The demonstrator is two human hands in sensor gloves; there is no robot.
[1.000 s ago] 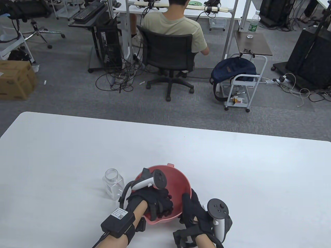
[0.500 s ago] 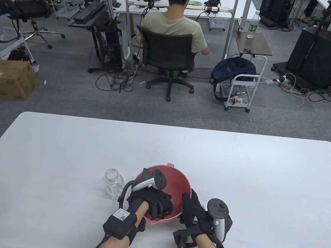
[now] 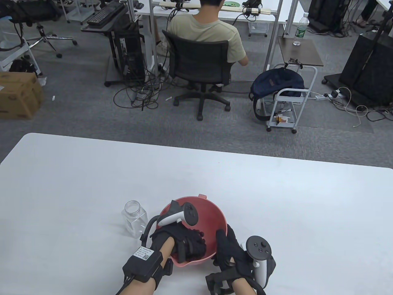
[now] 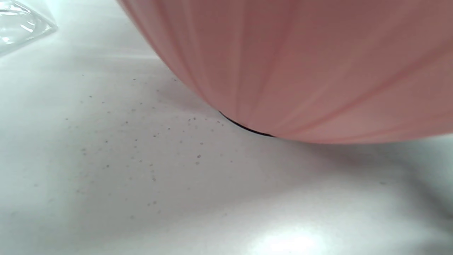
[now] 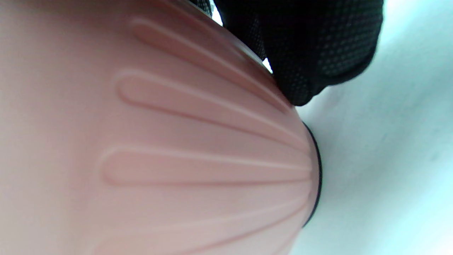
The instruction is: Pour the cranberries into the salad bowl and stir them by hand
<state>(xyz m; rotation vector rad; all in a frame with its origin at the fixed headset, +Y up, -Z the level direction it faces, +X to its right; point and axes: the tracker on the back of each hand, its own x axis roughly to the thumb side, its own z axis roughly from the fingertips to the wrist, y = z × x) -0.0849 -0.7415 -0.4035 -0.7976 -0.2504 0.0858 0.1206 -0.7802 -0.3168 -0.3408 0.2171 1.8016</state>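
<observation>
Salad bowl (image 3: 215,215), a pink plastic one with a rounded body, sits on the white tabletop (image 3: 92,178) near its near edge. Raised ribs fan out across the bowl's outer wall toward a dark ring at its base, as the right wrist view shows, and a small spout juts from the far rim. The wall looks smooth and matte.

Left hand (image 3: 181,239), in a black mesh glove, reaches down inside the bowl. Its fingers (image 3: 196,245) are bent downward at the bottom of the bowl; whether they pinch anything or lie spread cannot be told. What lies under them in the bowl is hidden by the glove, so no cranberries can be made out.

Right hand (image 3: 233,252) holds the bowl from outside, on the side away from the left fingers. Its thumb (image 3: 221,242) lies over the near rim, and a gloved fingertip (image 5: 318,63) presses on the ribbed outer wall, so the rim is pinched between them.

A clear plastic jar (image 3: 134,218) with squared sides and a round open mouth stands upright just beside the bowl, to the left of the left fingers. It looks empty. Fine dark specks dot the tabletop by the bowl's base.
</observation>
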